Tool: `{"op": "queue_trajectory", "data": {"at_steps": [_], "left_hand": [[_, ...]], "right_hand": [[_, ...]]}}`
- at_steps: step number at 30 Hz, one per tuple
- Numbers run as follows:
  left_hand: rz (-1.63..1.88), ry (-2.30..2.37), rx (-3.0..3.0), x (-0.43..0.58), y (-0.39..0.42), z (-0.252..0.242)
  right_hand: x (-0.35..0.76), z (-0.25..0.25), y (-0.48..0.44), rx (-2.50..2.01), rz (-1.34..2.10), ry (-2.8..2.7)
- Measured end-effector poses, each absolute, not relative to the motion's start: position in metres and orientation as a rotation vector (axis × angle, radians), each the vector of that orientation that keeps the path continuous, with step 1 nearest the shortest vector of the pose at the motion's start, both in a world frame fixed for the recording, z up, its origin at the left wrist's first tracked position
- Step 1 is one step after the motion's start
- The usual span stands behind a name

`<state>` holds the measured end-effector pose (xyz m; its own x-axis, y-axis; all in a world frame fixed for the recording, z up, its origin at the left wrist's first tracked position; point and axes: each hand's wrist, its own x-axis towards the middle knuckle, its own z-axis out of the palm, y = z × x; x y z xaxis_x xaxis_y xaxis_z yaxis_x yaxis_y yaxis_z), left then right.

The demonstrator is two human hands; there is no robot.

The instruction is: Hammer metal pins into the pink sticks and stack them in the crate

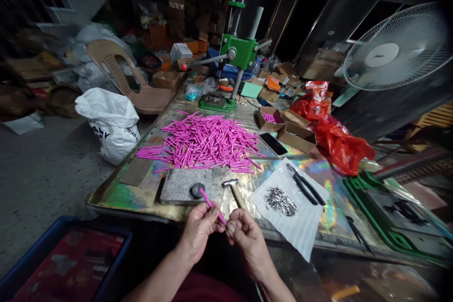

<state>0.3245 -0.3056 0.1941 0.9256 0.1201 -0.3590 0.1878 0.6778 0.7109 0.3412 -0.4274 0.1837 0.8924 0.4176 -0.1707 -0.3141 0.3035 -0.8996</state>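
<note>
My left hand (201, 227) is closed around the middle of a thin pink stick (206, 198), which slants down toward my right hand. At the stick's lower end, the fingertips of my right hand (244, 232) are pinched together; whatever small thing they may hold is hidden. Beyond my hands lies a grey stone block (177, 186) with a round dark piece (197, 190) on it. Beside the block rests a small hammer (238, 193). White foam sheet (262, 200) to the right bears a heap of small metal pins (281, 201) and black-handled pliers (306, 186).
A large pile of pink sticks (208, 141) covers the mid-table. Behind it stands a green press (240, 52). Cardboard boxes (296, 136), a phone (273, 144) and red plastic bags (339, 141) lie at right, near a fan (396, 52). A white sack (113, 127) stands left.
</note>
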Motion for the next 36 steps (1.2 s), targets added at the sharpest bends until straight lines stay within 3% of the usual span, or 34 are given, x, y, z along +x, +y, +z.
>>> {"op": "queue_trajectory", "data": {"at_steps": [36], "left_hand": [[-0.11, 0.446, 0.674, 0.3246, -0.3063, 0.186]], "right_hand": [[0.3395, 0.1833, -0.4241, -1.114, 0.492, -0.067]]}}
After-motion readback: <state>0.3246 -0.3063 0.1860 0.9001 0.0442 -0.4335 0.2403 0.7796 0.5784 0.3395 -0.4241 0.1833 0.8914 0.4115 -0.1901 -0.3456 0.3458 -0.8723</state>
